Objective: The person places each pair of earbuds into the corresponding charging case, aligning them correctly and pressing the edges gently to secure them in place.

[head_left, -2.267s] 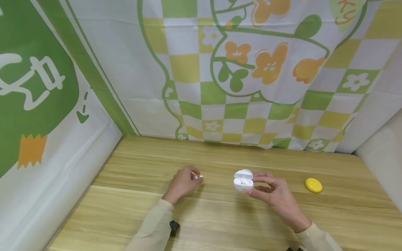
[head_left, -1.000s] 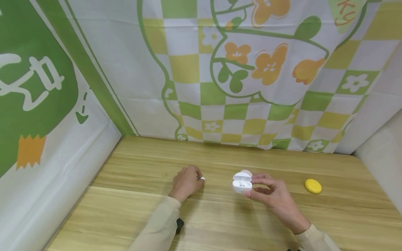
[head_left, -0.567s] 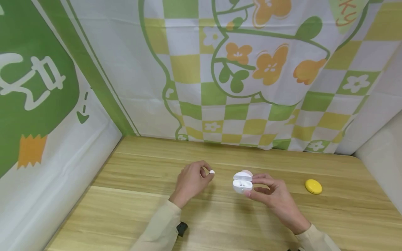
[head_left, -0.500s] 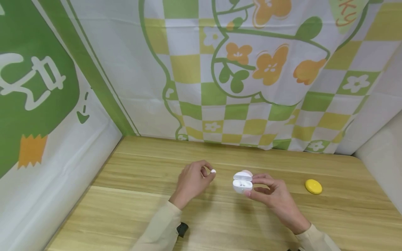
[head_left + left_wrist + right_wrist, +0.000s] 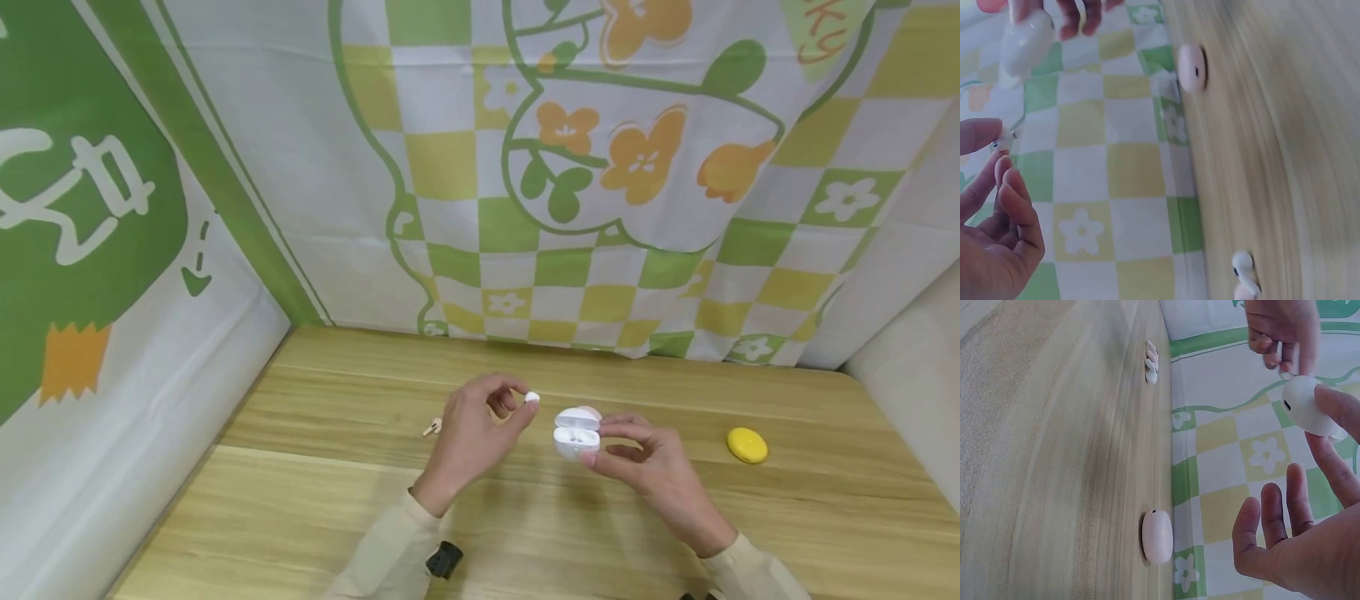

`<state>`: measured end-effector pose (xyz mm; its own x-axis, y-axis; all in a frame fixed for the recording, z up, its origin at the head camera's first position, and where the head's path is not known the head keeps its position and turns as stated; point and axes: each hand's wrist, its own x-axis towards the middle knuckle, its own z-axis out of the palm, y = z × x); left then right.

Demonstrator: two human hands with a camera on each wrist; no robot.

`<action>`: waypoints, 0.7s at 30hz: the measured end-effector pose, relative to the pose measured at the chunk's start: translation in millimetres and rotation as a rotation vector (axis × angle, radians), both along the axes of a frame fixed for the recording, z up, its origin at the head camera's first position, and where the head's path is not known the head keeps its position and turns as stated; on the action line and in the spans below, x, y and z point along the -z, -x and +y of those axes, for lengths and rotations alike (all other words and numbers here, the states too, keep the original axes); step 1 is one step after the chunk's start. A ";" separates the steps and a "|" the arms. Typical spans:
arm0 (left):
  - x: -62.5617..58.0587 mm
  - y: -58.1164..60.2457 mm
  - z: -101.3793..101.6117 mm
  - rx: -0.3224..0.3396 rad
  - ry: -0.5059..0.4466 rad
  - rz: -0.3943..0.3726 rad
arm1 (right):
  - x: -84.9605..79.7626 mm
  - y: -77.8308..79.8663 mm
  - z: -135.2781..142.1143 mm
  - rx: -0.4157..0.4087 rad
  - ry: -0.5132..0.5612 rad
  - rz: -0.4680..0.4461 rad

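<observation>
My left hand (image 5: pixel 476 425) pinches a small white earbud (image 5: pixel 532 397) between thumb and index finger, just left of the case. My right hand (image 5: pixel 660 471) holds a white earbud charging case (image 5: pixel 577 450) upright by its right side, with its lid (image 5: pixel 577 418) raised and its inside facing me. In the right wrist view, the left fingertips and the white case (image 5: pixel 1302 406) are close together. More earbuds lie on the table behind my left hand: a white earbud (image 5: pixel 1243 262) beside a pink earbud (image 5: pixel 1244 292), the pink one partly cut off there.
A closed pink case (image 5: pixel 1157 536) sits on the wooden table (image 5: pixel 315 483), mostly hidden behind the white case in the head view. Farther right lies a round yellow case (image 5: pixel 747 445). A patterned cloth (image 5: pixel 517 225) hangs along the back edge.
From low over the table, my left hand has lifted the white earbud and carried it right towards the case, uncovering earbuds on the table. My right hand has stayed nearly still.
</observation>
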<state>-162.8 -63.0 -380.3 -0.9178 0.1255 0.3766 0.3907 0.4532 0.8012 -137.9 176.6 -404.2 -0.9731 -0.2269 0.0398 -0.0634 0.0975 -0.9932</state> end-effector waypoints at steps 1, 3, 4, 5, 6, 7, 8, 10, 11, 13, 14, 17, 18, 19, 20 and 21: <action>-1.2 -1.1 1.4 0.012 -0.029 0.006 | 0.1 0.2 -0.6 0.003 -0.003 -0.004; -3.4 -3.3 4.4 0.039 -0.077 0.020 | 0.0 0.4 -2.1 0.010 -0.011 -0.003; -4.8 -4.7 6.1 0.052 -0.097 0.023 | 0.0 0.5 -2.7 0.013 -0.015 -0.002; -6.1 -6.2 8.0 0.064 -0.112 0.027 | -0.1 0.6 -3.3 0.017 -0.020 -0.002; -7.0 -7.5 10.0 0.073 -0.124 0.030 | -0.5 0.4 -4.4 0.017 -0.021 -0.001; -8.0 -8.6 12.0 0.084 -0.130 0.032 | -1.3 0.3 -5.3 0.020 -0.021 0.000; -8.8 -9.7 14.0 0.094 -0.134 0.032 | -2.0 0.1 -6.1 0.019 -0.022 0.003; -9.3 -11.5 17.7 0.112 -0.141 0.025 | -2.7 0.1 -7.7 0.015 -0.023 0.006; -8.9 -12.2 19.4 0.122 -0.144 0.022 | -2.9 0.2 -8.4 0.015 -0.026 0.007; -7.7 -13.0 22.3 0.139 -0.149 0.011 | -3.0 0.4 -9.2 0.013 -0.033 0.010; -6.8 -13.4 23.6 0.145 -0.152 0.008 | -2.8 0.7 -9.3 0.010 -0.033 0.009; -4.0 -14.2 26.4 0.152 -0.145 0.012 | -2.2 1.2 -9.4 0.003 -0.035 0.017; -3.2 -14.4 27.3 0.151 -0.141 0.014 | -2.0 1.2 -9.5 -0.001 -0.031 0.020; -2.6 -14.7 27.9 0.149 -0.137 0.018 | -1.8 1.2 -9.5 -0.004 -0.029 0.023; -1.9 -14.8 28.6 0.147 -0.133 0.022 | -1.5 1.2 -9.6 -0.004 -0.028 0.027; -1.4 -14.9 29.2 0.145 -0.129 0.027 | -1.3 1.1 -9.7 -0.003 -0.028 0.030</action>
